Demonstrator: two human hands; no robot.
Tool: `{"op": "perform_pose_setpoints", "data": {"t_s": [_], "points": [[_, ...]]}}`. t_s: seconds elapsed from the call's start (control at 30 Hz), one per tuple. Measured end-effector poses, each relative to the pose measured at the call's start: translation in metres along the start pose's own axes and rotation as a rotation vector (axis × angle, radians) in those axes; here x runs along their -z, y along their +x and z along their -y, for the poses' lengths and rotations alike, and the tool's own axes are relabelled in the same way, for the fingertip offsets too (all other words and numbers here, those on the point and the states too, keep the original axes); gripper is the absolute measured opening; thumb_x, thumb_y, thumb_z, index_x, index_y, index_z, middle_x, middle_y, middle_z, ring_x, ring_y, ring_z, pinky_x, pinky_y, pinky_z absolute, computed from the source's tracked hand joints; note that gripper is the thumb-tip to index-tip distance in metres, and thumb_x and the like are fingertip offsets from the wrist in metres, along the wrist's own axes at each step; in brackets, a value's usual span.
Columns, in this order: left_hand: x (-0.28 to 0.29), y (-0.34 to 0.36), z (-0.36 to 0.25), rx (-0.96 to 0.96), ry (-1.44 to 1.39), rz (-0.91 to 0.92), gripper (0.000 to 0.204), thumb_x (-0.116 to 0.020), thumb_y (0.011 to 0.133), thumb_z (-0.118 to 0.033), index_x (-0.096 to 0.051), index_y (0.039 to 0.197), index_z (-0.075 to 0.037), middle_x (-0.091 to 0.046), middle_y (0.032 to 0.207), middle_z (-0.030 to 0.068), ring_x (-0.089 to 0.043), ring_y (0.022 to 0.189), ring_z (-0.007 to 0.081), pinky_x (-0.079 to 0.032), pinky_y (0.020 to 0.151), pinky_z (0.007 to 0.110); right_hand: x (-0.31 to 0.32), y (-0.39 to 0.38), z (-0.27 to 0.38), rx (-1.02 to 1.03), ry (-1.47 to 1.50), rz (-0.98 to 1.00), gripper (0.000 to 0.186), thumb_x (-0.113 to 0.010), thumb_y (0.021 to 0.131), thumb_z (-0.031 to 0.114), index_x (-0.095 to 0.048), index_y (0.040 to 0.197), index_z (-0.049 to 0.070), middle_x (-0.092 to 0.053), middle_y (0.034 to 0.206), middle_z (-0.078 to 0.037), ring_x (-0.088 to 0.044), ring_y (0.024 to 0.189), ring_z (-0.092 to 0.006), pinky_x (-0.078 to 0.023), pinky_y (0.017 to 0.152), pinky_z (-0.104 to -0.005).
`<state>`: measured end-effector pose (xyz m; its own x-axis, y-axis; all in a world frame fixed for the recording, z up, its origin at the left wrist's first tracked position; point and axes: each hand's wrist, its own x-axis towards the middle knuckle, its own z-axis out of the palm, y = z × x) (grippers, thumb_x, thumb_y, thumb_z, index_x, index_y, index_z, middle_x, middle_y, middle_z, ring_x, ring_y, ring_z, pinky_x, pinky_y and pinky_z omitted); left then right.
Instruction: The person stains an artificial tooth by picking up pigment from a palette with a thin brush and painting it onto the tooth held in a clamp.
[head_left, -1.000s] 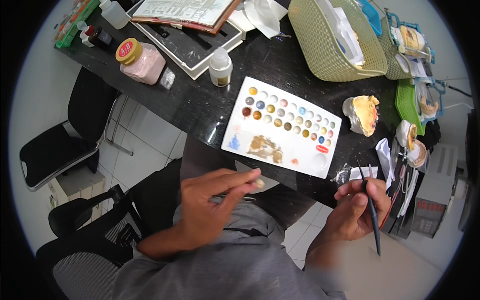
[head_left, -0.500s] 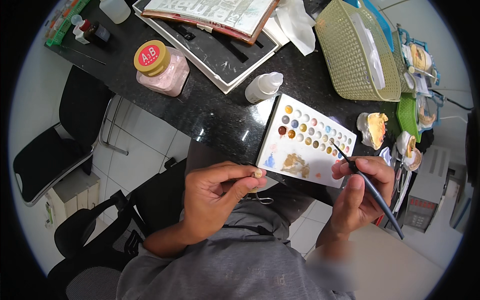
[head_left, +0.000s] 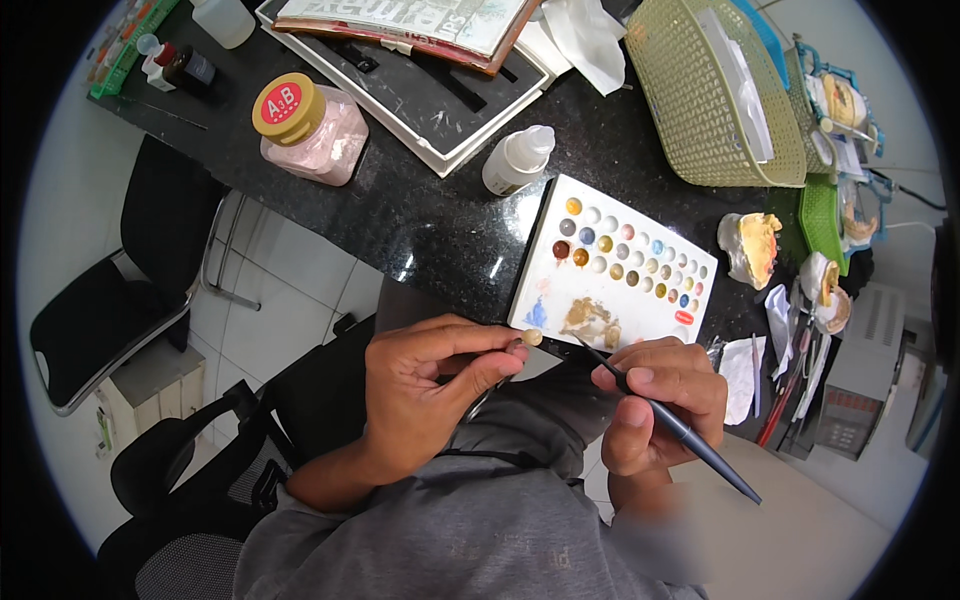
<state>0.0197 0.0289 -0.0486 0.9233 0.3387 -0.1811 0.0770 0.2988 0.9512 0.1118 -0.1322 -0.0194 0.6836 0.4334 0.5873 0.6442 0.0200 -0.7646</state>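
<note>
A small cream tooth crown is pinched between the thumb and fingertips of my left hand. A bit of something dark shows under the crown at the fingertips, and a thin metal piece hangs below, mostly hidden. My right hand grips a slim dark-blue brush like a pen. The brush's fine tip points left toward the crown, a short gap away, near the lower edge of a white paint palette. Several small wells of coloured pastes line that palette, and brown and blue smears mark its flat part.
Behind the palette stands a white dropper bottle. A pink-filled jar with a gold lid is at left, near an open box. To the right are a dental cast, crumpled tissue, tools and a yellow-green basket.
My right hand has brought the brush left and down, away from the palette's wells to near the crown. The crown now shows more clearly at my left fingertips.
</note>
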Motion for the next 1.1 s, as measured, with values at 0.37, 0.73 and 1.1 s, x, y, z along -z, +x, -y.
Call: {"op": "perform_pose_setpoints", "data": {"t_s": [0.37, 0.73, 1.1], "points": [[-0.005, 0.000, -0.006, -0.348, 0.383, -0.038, 0.027, -0.080, 0.067, 0.003, -0.072, 0.092, -0.002, -0.068, 0.081, 0.0093, -0.067, 0.073, 0.0156, -0.052, 0.060, 0.024, 0.025, -0.012, 0.005, -0.072, -0.139, -0.237, 0.022, -0.059, 0.092, 0.015, -0.052, 0.103, -0.001, -0.057, 0.078, -0.013, -0.056, 0.054, -0.0132, -0.046, 0.048, -0.0212], [-0.009, -0.004, -0.005, -0.358, 0.385, -0.016, 0.026, -0.080, 0.067, 0.003, -0.071, 0.091, -0.001, -0.068, 0.080, 0.0093, -0.066, 0.070, 0.0150, -0.051, 0.058, 0.024, 0.037, -0.021, 0.005, -0.146, -0.126, -0.275, 0.021, -0.059, 0.090, 0.014, -0.053, 0.100, -0.003, -0.056, 0.076, -0.014, -0.056, 0.055, -0.0134, -0.047, 0.048, -0.0214], [-0.006, -0.022, -0.012, -0.013, 0.183, 0.095, 0.021, -0.076, 0.073, 0.005, -0.070, 0.092, 0.004, -0.071, 0.089, 0.0194, -0.071, 0.079, 0.0214, -0.057, 0.070, 0.026, 0.043, 0.009, 0.004, -0.298, -0.129, -0.216, 0.014, -0.061, 0.088, 0.002, -0.058, 0.098, -0.007, -0.061, 0.084, -0.017, -0.062, 0.067, -0.0146, -0.050, 0.056, -0.0218]]}}
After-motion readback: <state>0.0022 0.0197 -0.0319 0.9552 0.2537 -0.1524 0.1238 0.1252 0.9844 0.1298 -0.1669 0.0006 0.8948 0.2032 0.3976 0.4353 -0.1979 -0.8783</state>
